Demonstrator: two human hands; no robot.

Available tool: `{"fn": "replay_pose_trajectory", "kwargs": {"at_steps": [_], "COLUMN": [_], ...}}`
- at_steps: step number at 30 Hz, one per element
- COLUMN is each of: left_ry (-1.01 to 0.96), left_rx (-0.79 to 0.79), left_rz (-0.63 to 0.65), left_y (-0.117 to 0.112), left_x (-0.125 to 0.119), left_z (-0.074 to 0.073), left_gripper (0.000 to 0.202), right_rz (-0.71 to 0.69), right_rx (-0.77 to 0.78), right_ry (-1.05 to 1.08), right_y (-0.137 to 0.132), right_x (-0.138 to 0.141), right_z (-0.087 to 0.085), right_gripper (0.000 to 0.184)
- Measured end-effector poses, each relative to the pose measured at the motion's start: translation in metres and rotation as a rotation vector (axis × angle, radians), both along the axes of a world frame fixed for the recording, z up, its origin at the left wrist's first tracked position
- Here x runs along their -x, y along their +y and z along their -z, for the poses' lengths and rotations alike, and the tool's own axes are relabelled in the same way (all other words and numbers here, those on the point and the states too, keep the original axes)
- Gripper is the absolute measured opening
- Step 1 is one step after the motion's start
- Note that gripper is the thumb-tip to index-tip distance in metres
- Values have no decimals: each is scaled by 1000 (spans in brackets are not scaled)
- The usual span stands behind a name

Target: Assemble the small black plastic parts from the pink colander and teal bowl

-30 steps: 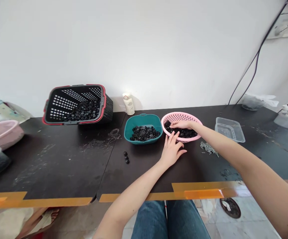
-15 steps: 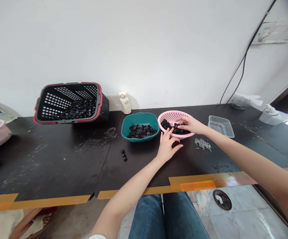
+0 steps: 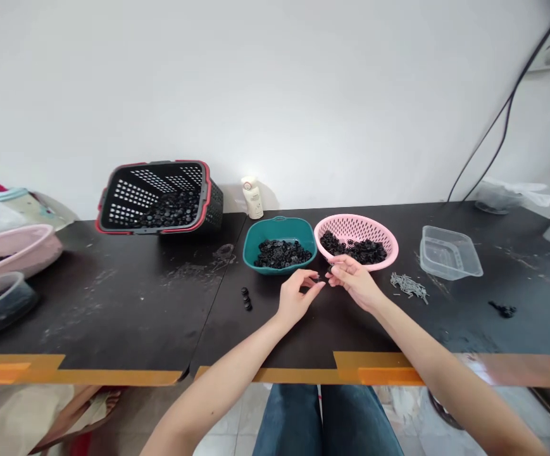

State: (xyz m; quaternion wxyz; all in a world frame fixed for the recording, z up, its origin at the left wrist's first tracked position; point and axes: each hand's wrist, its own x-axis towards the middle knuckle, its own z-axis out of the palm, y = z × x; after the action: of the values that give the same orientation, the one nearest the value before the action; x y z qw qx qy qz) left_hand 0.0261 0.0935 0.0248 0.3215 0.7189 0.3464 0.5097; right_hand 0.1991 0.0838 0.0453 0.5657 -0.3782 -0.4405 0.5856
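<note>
My left hand (image 3: 298, 296) and my right hand (image 3: 354, 282) hang close together over the black tabletop, just in front of the bowls. Each pinches a small black part (image 3: 318, 276) at its fingertips; the parts are tiny and partly hidden. A pink perforated colander (image 3: 356, 227) holds a heap of black parts, and a teal bowl (image 3: 279, 229) holds more. Both lie just beyond my hands, untouched. A short stack of black parts (image 3: 246, 299) sits left of my left hand.
A tilted black basket with red rim (image 3: 158, 197) holds black parts at the wall. Grey screws (image 3: 408, 287), a clear plastic tray (image 3: 450, 253) and loose black parts (image 3: 503, 310) lie to the right. A pink tub (image 3: 13, 250) stands far left. Orange tape (image 3: 379, 376) edges the table.
Both hands have lifted out of and away from the pink colander, moving back toward me. Their fingers now pinch together in front of the bowls. The view has shifted slightly.
</note>
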Motion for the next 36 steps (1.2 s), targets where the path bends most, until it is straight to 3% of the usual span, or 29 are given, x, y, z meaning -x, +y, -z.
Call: {"fn": "replay_pose_trajectory", "kwargs": {"at_steps": [5,10,16,19,24,36], "left_ry": [21,80,72,46,112,165], "left_rx": [-36,5,45,48,-60,-228], "left_rz": [-7,50,43,27,54,-4], "left_y": [1,-1,-2,-4,-5,-3], "left_x": [2,2,0,-2,-2,-1], "left_z": [1,6,9,9,7,12], "left_gripper": [25,26,38,34,20,25], "right_rz": [49,23,92,115,89,57], "right_rx": [131,263,353,372,396,440], "right_ry": [100,213,315,334,346,417], "right_y": [-4,-4,-3,-4,-3,-6], "right_x": [6,9,7,9,10,15], "right_z": [22,31,29,27,31,31], "right_gripper": [18,14,23,23,21,17]}}
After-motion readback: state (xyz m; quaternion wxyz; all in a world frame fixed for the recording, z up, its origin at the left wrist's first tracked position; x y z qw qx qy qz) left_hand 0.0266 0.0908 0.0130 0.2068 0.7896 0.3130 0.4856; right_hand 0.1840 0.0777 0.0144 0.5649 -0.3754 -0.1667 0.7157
